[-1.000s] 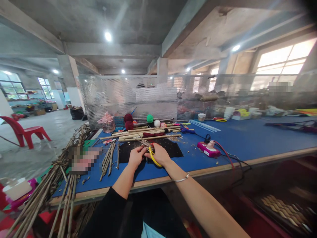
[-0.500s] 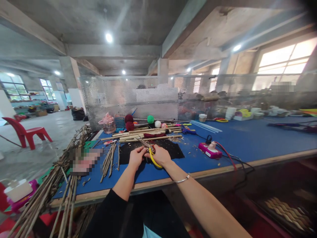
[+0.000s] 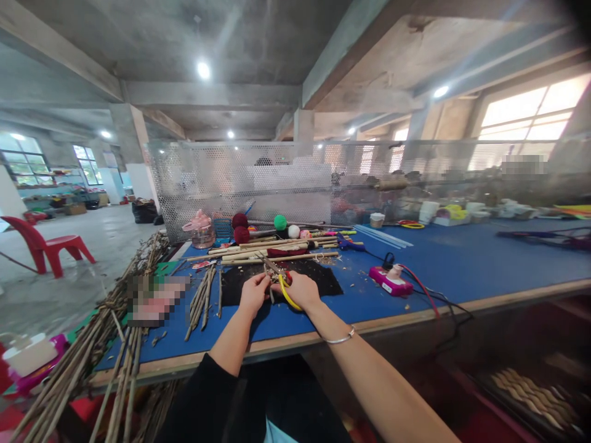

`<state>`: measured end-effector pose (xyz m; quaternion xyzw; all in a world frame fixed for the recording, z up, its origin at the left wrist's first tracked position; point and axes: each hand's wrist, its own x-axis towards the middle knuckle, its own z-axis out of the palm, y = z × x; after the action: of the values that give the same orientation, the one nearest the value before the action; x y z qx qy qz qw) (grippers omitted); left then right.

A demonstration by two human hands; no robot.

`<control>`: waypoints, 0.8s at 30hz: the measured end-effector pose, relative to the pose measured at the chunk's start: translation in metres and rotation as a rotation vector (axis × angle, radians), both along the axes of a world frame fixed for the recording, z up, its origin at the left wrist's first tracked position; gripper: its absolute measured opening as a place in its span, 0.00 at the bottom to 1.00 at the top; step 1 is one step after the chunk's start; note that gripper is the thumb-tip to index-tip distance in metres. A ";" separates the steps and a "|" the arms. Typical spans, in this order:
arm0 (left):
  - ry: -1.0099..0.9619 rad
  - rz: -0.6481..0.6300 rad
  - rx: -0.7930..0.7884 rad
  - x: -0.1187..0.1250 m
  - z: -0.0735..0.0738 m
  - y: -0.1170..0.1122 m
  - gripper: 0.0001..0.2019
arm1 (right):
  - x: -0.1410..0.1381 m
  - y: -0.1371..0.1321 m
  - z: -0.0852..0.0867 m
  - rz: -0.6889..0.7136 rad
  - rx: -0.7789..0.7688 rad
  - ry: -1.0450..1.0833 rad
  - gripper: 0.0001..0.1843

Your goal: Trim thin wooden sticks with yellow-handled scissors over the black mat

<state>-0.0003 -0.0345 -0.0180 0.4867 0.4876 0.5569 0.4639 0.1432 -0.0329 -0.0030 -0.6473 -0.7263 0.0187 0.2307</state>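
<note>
1. Concrete hall (image 3: 231,37) with bare beams, round ceiling lamps and bright windows on both sides; grey floor open to the left.
2. Blue table (image 3: 462,264) with a wooden edge runs across the view; a white mesh screen (image 3: 184,178) stands along its far side.
3. Stick bundle (image 3: 92,344) lies over the table's left corner and hangs past the near edge; a red chair (image 3: 46,246) stands well apart on the floor beyond it.
4. Black mat (image 3: 323,280) lies on the table under both hands; long poles (image 3: 277,249) lie side by side just behind it; short sticks (image 3: 203,298) lie just left of it.
5. Pink box (image 3: 390,280) with red and black leads sits right of the mat; yarn balls (image 3: 279,222), maroon, green and white, sit behind the poles near the screen.
6. Right hand (image 3: 302,289), a bracelet (image 3: 339,337) on its wrist, is closed round the yellow handles of a cutter (image 3: 285,295); the cutter's head points away, up and left.
7. Left hand (image 3: 253,294) is curled narrow, fingertips pinched on a twig (image 3: 269,264) at the cutter's head; the two hands almost touch, over the mat's middle.
8. Twig is thin and slants up to the left; whether the blades grip it I cannot tell.
</note>
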 end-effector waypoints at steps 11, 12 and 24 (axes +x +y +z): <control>-0.117 -0.051 -0.004 0.002 0.005 -0.002 0.16 | 0.002 0.002 -0.002 -0.079 0.069 0.141 0.25; -0.112 -0.062 0.007 0.002 0.004 -0.002 0.16 | 0.002 0.003 -0.003 -0.074 0.062 0.145 0.26; -0.123 0.062 -0.038 0.001 -0.001 0.005 0.16 | 0.000 0.008 -0.011 0.106 0.059 0.125 0.32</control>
<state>0.0003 -0.0294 -0.0189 0.4274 0.4833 0.5905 0.4848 0.1433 -0.0244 -0.0145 -0.5984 -0.7440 0.0499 0.2932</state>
